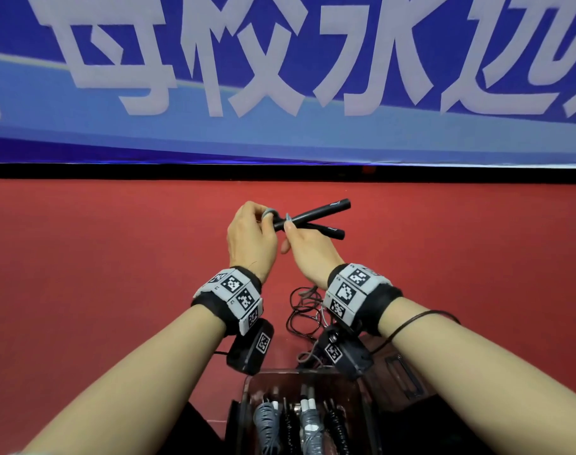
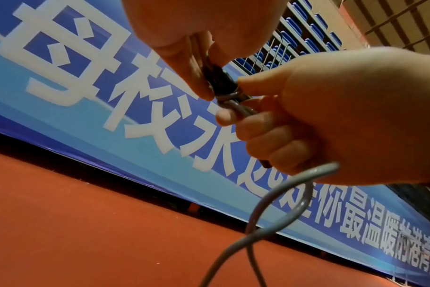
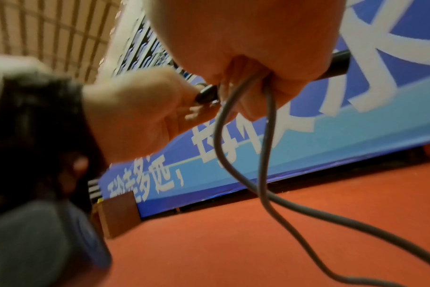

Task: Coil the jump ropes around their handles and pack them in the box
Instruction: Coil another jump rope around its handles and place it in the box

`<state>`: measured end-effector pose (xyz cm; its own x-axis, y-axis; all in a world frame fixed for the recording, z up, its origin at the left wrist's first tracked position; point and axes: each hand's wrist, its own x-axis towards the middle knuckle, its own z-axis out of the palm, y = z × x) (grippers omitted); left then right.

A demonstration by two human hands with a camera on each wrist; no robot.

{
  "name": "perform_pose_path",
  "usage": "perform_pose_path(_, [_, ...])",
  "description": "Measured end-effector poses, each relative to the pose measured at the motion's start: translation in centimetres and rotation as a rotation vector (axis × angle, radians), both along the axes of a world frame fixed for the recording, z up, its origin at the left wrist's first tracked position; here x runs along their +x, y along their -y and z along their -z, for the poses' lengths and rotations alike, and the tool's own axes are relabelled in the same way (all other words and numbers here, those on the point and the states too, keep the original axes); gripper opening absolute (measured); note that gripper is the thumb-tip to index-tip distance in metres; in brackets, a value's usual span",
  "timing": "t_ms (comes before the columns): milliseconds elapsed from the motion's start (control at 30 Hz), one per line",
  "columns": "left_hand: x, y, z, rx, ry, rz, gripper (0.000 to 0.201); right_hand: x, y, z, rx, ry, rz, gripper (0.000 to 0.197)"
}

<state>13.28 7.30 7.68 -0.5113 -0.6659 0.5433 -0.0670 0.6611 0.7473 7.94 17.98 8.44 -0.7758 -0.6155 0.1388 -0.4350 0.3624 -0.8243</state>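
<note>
**Winding a grey rope onto paired black handles**

Right hand grasps two black handles, crossed in a narrow V, above the red floor. Left hand pinches a loop of grey rope against the handle ends. The slack cord hangs from the right fist. Below the forearms stands a clear box holding coiled ropes. Behind: blue banner.
</note>
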Motion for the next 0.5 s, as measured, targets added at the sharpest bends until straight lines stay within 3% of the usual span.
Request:
perform_pose_path(233, [0.02, 0.34, -0.14, -0.1, -0.16, -0.007, 0.006, -0.89, 0.84, -0.71, -0.109, 0.268, -0.102, 0.052])
perform_pose_path(400, [0.1, 0.07, 0.01, -0.111, -0.164, 0.008, 0.006, -0.88, 0.34, -0.98, -0.133, 0.358, -0.137, 0.055])
perform_pose_path(500, [0.38, 0.26, 0.54, -0.207, -0.15, 0.039, 0.007, -0.94, 0.29, -1.06, -0.159, 0.409, -0.108, 0.054])
